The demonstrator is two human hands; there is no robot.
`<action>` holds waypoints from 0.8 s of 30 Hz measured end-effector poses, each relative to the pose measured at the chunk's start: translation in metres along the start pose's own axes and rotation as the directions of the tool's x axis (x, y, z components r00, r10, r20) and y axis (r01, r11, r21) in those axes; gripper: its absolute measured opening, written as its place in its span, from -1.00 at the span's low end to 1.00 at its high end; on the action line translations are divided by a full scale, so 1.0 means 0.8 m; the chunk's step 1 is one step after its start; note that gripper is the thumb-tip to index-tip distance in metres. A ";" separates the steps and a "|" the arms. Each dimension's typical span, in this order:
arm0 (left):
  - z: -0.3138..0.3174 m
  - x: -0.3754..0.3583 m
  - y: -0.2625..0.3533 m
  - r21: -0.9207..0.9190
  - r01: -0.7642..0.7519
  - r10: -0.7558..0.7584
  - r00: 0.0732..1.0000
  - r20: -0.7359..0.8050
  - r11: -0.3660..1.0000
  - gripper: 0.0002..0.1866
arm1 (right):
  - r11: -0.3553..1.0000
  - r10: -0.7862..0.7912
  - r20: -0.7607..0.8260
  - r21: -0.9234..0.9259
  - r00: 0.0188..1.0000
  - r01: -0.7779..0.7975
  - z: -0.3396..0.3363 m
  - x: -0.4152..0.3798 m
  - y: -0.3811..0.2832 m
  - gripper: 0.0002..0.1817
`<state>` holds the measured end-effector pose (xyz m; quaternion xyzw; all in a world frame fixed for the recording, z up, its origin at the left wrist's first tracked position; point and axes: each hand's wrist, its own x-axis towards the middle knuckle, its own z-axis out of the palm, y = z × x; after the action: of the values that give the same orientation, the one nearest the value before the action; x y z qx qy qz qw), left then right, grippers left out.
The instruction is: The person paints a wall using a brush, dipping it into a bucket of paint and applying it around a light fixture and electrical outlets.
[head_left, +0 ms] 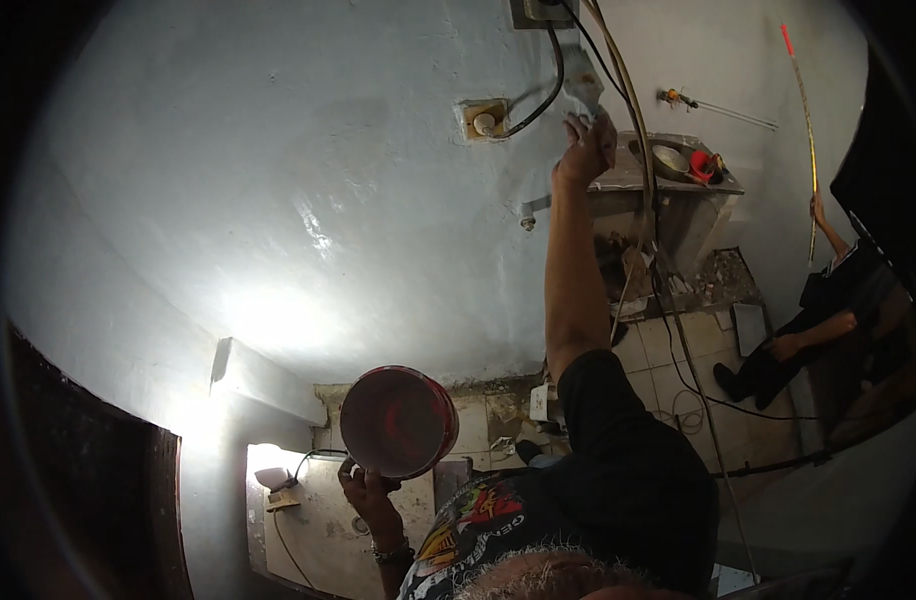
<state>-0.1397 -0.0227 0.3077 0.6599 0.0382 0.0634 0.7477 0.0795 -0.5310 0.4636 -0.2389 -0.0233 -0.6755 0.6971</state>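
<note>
My right hand (586, 148) is raised against the pale blue wall (378, 180), its fingers wrapped round the handle of a wide, flat paintbrush (582, 82). Grey-white bristles point up, close to the wall, and look slightly blurred. Lower down, my left hand (371, 497) grips the rim of a dark red bucket (398, 422), which is tipped so its inside faces me. A thin pale coating shows on the bucket's inner bottom. Left of the brush, a socket with a round white plug (484, 124) sits in the wall, a black cable running from it.
Cables (646, 200) hang down just right of my right arm. Behind them stands a counter (618, 180) holding a pan and a red container. At right, another person (828, 310) holds a long pole (810, 140). A lit lamp (271, 478) glows at lower left.
</note>
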 end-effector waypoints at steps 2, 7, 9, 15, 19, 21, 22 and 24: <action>-0.002 0.004 -0.002 0.002 -0.002 0.002 1.000 0.013 1.000 -0.69 | 0.976 0.107 0.047 -0.195 0.993 -0.096 -0.060 -0.012 0.018 -0.47; 0.001 0.011 -0.002 -0.031 -0.005 0.006 0.999 0.041 1.000 -0.68 | 0.994 0.077 0.259 -0.092 0.963 -0.054 -0.140 -0.025 0.027 -0.49; -0.003 0.015 -0.007 -0.015 -0.001 0.002 0.997 0.072 1.000 -0.68 | 0.948 0.016 0.014 -0.317 1.000 -0.011 -0.092 -0.024 -0.006 -0.47; 0.012 0.013 -0.002 0.002 0.018 -0.018 0.998 0.066 1.000 -0.66 | 0.984 0.153 0.192 -0.115 0.969 -0.133 -0.056 -0.007 -0.003 -0.49; 0.023 0.025 -0.015 -0.019 0.025 -0.023 0.994 0.111 1.000 -0.63 | 0.918 0.208 -0.163 -0.307 0.964 -0.250 -0.166 -0.127 -0.008 -0.54; 0.028 0.042 -0.033 -0.022 -0.009 0.012 0.986 0.164 1.000 -0.61 | 0.847 0.260 -0.152 -0.438 0.954 -0.300 -0.182 -0.182 -0.038 -0.64; 0.033 0.048 -0.032 0.000 -0.007 0.007 0.982 0.191 1.000 -0.59 | 0.819 0.301 -0.079 -0.489 0.950 -0.300 -0.200 -0.201 -0.054 -0.68; 0.044 0.063 -0.038 0.016 -0.042 0.037 0.971 0.238 0.999 -0.57 | 0.798 0.432 0.120 -0.512 0.894 -0.317 -0.192 -0.251 -0.093 -0.74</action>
<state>-0.0837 -0.0535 0.2832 0.6713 -0.0642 -0.0015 0.7384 -0.0536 -0.3980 0.2790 -0.4805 0.1121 -0.4751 0.7286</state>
